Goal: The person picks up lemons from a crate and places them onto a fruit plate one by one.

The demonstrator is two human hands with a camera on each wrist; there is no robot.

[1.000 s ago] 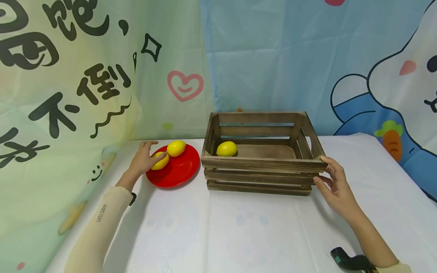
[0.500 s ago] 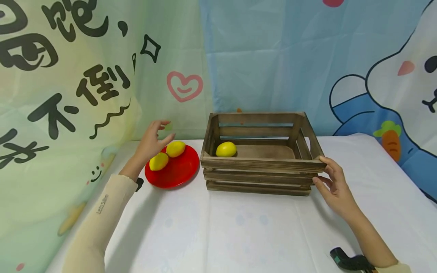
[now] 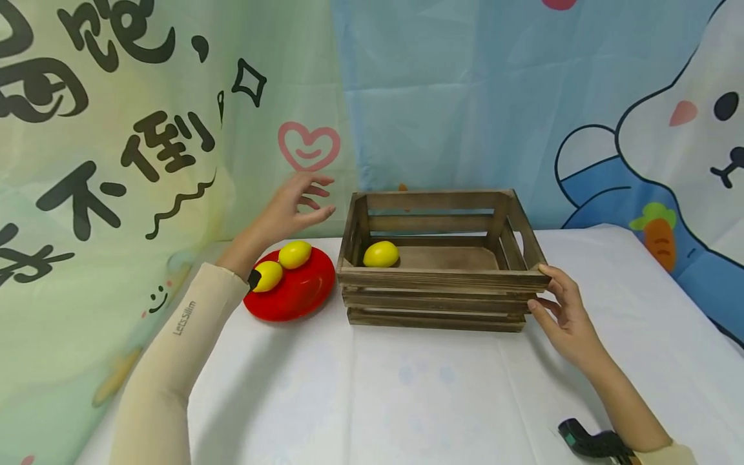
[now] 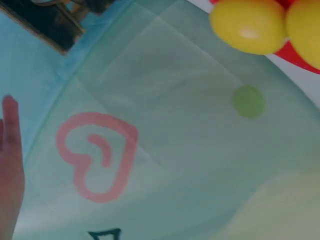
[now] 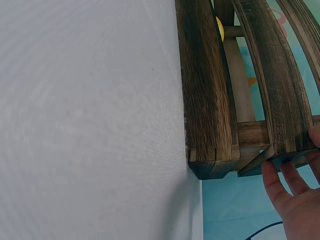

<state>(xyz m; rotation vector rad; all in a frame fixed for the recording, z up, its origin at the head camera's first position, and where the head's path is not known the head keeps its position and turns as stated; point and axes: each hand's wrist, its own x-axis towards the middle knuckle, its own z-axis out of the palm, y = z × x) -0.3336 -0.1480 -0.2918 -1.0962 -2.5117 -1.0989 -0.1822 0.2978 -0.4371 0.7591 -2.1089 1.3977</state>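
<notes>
Head view: L hand [image 3: 293, 205] hangs left of centre, above the far part of the red plate [image 3: 302, 297], fingers loosely bent & apart, holding nothing; R hand [image 3: 566, 320], right of frame, holds the near right corner of the wooden crate [image 3: 436, 302], fingertips at the top slat, thumb lower by the slat beneath; two lemons sit on the plate, the nearer lemon [image 3: 268, 276] & the farther lemon [image 3: 295, 254] side by side; third lemon [image 3: 381, 254] lies inside the crate, left end; L wrist view has the plate lemons close up, upper right, plus a green dot [image 4: 248, 101] on the printed backdrop [image 3: 465, 116] that L hand covers in head view; R wrist view gives the crate's slat ends & fingertips against them, with a long stretch of white tablecloth [image 5: 90, 120] at left; cut off/unclear: L wrist view catches only a sliver of L hand at left edge, so finger spread can't be told there; crate is just a dark corner upper left; plate runs out top right; in R wrist view the third lemon is a yellow scrap btwn slats, & R hand is cropped lower right; in head view, L wrist's black strap [image 3: 254, 279] hides a bit of the nearer lemon; black wrist unit [image 3: 593, 442], lower right, is hard to make out.
</notes>
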